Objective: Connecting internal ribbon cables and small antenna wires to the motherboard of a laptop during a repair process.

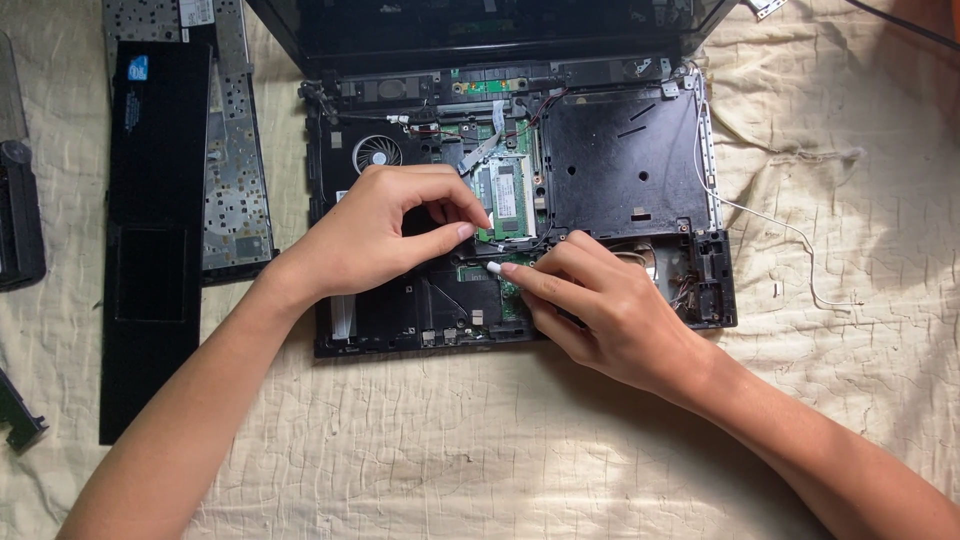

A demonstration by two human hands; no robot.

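Over the opened laptop [520, 210], the left hand [385, 235] is pinching the green memory module's [503, 200] edge, apparently steadying it; the right hand [600, 300] is pinching a small white-tipped piece [494, 268].

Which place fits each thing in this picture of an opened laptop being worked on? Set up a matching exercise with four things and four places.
Things:
1. round cooling fan with grey blades
2. green rectangular memory module
3. long black plastic palm-rest panel
4. thin white loose wire

Places:
A. on the cloth, left of the laptop base
B. at the fingertips of the left hand
C. trailing over the cloth, right of the laptop base
D. upper left inside the laptop base

Pairs: 1-D, 2-B, 3-A, 4-C
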